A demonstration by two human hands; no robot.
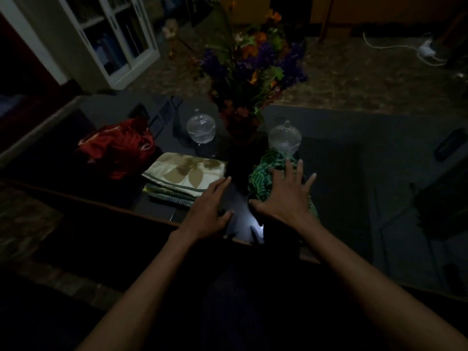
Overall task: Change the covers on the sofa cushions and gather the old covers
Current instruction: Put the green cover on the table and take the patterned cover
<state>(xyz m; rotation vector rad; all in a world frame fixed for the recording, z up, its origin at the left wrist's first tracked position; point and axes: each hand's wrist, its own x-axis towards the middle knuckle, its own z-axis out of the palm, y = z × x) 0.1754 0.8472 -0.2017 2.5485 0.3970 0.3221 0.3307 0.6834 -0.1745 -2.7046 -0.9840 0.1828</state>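
At the far left we see a white glass-fronted bookcase standing on the mottled carpet. Below it, on the dark glossy worktop, lies a crumpled shiny red fabric cover. Just to its right sits a folded stack of cream covers printed with tan leaves, squared up near the worktop's front edge. Behind that stack stands a clear cut-glass lidded jar.

Our left hand reaches forward with straight, relaxed fingers, its fingertips just beside the right corner of the cream stack; its grip is released and holds nothing. We cannot tell whether it touches the stack.

In the middle, a dark vase of purple and orange flowers rises behind the covers. To its right stands a second clear cut-glass lidded jar.

Our right hand is spread wide, palm down, over a rumpled green leaf-patterned cover that lies in front of this second jar. Its grip is likewise released, fingers straight and splayed above or on the cloth.

At the far right edge a black flat remote-like object rests on the worktop, and a white cable trails across the carpet.
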